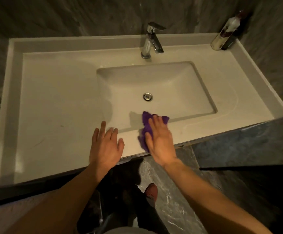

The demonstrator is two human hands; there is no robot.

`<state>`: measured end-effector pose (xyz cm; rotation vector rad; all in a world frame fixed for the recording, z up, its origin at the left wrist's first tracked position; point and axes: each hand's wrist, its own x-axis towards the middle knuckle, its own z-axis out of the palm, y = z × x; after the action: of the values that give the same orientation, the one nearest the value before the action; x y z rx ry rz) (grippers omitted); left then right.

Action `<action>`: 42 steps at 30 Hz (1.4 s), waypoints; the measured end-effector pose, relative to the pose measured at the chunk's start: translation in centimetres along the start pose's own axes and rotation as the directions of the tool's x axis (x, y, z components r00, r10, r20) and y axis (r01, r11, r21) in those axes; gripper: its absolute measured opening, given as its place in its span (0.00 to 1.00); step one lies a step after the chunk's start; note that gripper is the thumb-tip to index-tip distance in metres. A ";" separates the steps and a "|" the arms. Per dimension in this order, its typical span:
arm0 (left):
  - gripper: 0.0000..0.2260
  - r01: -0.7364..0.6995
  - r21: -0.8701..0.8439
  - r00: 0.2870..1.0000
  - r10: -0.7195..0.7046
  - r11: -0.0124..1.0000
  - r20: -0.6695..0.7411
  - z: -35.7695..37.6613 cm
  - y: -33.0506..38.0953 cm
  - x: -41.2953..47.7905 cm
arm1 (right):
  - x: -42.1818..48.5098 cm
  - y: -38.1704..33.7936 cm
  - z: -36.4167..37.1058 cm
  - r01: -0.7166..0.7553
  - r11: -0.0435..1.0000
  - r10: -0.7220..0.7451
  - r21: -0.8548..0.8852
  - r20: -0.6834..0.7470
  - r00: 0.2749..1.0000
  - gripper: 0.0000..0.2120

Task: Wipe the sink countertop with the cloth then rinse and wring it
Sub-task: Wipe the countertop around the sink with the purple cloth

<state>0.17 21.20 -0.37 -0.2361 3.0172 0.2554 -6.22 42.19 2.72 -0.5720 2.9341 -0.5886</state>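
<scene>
We press the purple cloth (145,130) flat under our spread right hand (159,141) along the countertop (53,98)'s front edge to wipe it, our empty, splayed left hand (105,144) bracing beside.

No legible text, brand, number or sign observed. The bottle (226,32) at the far right corner of the table (53,98) carries a label, too blurred to read.

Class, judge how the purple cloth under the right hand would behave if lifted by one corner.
The cloth looks crumpled and folded under the right hand, so it would probably hang limp. It drapes over the basin edge, which suggests softness. It seems light, unless wet.
</scene>
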 end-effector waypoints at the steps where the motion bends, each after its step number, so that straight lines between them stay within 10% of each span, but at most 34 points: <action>1: 0.26 0.005 -0.013 1.000 -0.005 1.000 -0.007 0.1 0.0 0.0 | -0.3 -0.7 0.9 0.043 0.998 -0.040 -0.042 0.063 0.997 0.29; 22: 0.20 0.079 -0.042 0.996 -0.081 0.996 -0.037 2.9 18.8 6.4 | 1.8 27.2 -7.9 -0.171 0.946 0.184 -0.276 0.023 0.983 0.31; 33: 0.20 0.098 -0.015 0.994 -0.099 0.995 -0.046 2.6 18.9 6.5 | 2.3 25.3 -9.2 -0.328 0.873 0.424 0.360 -0.230 0.876 0.26; 42: 0.21 0.080 -0.035 0.996 -0.079 0.996 0.028 2.6 18.6 6.8 | 1.9 18.7 -4.8 -0.151 0.969 0.161 -0.198 0.040 0.986 0.31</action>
<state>-9.32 38.79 -0.79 -0.3523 2.9708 0.3035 -15.11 59.14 -0.21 -0.3620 2.9664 -0.2665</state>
